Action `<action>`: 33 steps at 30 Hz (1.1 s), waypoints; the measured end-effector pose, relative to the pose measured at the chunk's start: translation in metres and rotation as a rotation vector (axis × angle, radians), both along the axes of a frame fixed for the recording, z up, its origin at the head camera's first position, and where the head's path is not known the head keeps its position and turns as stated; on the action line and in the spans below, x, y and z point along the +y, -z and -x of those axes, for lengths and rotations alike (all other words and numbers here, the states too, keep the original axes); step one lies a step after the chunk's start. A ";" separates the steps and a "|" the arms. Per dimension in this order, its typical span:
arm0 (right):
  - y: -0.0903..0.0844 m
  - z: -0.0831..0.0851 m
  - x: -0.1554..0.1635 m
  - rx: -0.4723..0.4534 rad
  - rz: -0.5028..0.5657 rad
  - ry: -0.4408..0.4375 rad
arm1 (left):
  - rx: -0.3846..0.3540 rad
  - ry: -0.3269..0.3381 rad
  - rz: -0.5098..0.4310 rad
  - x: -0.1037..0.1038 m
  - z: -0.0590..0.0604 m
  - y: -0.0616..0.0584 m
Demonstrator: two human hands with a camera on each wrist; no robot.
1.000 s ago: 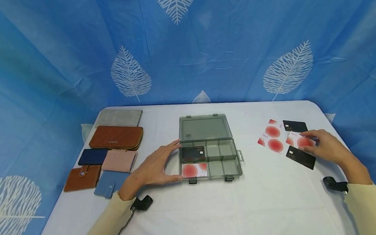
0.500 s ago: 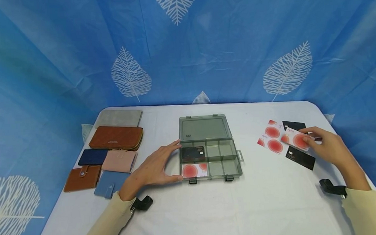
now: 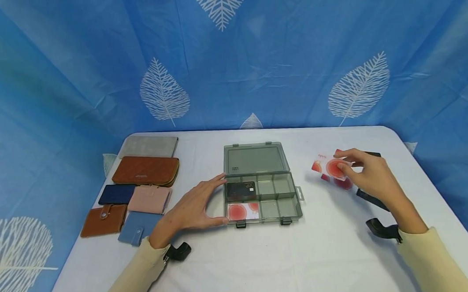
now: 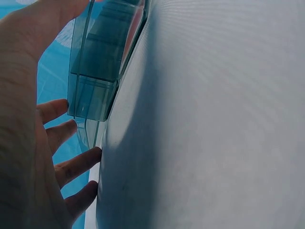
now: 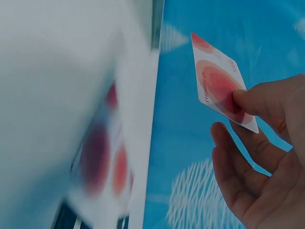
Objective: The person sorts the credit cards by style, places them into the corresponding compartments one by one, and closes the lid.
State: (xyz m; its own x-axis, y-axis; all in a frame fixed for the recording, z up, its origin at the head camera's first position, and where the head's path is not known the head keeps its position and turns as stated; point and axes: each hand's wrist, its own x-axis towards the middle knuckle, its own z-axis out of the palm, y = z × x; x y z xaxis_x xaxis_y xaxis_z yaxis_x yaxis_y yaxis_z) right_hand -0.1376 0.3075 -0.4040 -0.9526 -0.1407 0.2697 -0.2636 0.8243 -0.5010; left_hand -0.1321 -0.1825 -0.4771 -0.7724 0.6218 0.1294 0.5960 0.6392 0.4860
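My right hand (image 3: pixel 372 174) pinches a white card with red circles (image 3: pixel 324 164) between thumb and fingers, above the table. In the right wrist view the card (image 5: pixel 217 78) is tilted, thumb on its printed face. My left hand (image 3: pixel 191 207) touches the left side of a clear grey-green compartment box (image 3: pixel 268 210), thumb at the front corner, fingers spread toward the back. The box's lid (image 3: pixel 254 159) lies open behind it. Inside the left compartments lie a black VIP card (image 3: pixel 236 191) and a red-and-white card (image 3: pixel 237 212). Clear plastic walls (image 4: pixel 97 52) show by the left fingers.
Below the right hand lie more red-and-white cards (image 3: pixel 343 185) and black cards (image 3: pixel 371 200), partly hidden. At left are a grey wallet (image 3: pixel 148 146), a brown zip wallet (image 3: pixel 144 169), a navy one (image 3: pixel 116 194), a pink one (image 3: pixel 149 199), a blue one (image 3: pixel 139 226) and a tan one (image 3: pixel 97 223).
My right hand has lifted the red-and-white card from between the black cards and carried it left, over the other red-and-white cards. The left hand and box stay put.
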 end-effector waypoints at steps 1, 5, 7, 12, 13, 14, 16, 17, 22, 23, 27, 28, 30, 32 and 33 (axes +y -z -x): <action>-0.001 0.000 -0.006 0.012 0.008 -0.017 | 0.000 0.002 0.001 0.000 0.000 0.000; 0.000 0.002 -0.033 0.061 0.039 -0.094 | 0.007 0.006 -0.001 0.000 0.000 0.000; 0.002 0.003 -0.047 0.082 0.055 -0.133 | 0.006 0.005 -0.006 -0.001 0.000 -0.001; 0.005 0.003 -0.083 0.064 0.086 -0.215 | 0.002 0.008 -0.011 -0.001 0.001 -0.001; 0.006 0.002 -0.090 0.052 0.088 -0.230 | 0.002 0.010 -0.011 -0.001 0.001 -0.001; 0.007 0.000 -0.096 0.043 0.087 -0.245 | 0.002 0.011 -0.011 -0.001 0.001 -0.001; 0.010 -0.003 -0.109 0.020 0.085 -0.277 | 0.004 0.007 -0.008 -0.001 0.001 0.000; 0.011 -0.005 -0.115 0.016 0.080 -0.293 | 0.007 0.005 -0.008 0.000 0.001 0.000; 0.020 -0.017 -0.141 0.008 0.065 -0.354 | 0.015 -0.001 0.000 0.000 0.001 0.000; 0.022 -0.019 -0.145 0.006 0.058 -0.363 | 0.016 -0.001 0.003 0.000 0.002 0.000; 0.030 -0.027 -0.160 -0.005 0.035 -0.398 | 0.010 -0.003 0.007 0.000 0.002 -0.001; 0.031 -0.029 -0.163 -0.005 0.031 -0.403 | 0.007 -0.003 0.006 0.000 0.002 -0.002; 0.036 -0.031 -0.168 0.002 0.021 -0.413 | -0.001 0.001 0.002 0.000 0.003 -0.002; 0.039 -0.034 -0.173 0.009 0.012 -0.421 | -0.008 0.001 0.005 -0.001 0.002 -0.002; 0.041 -0.035 -0.174 0.011 0.011 -0.427 | -0.010 0.001 0.006 -0.001 0.002 -0.002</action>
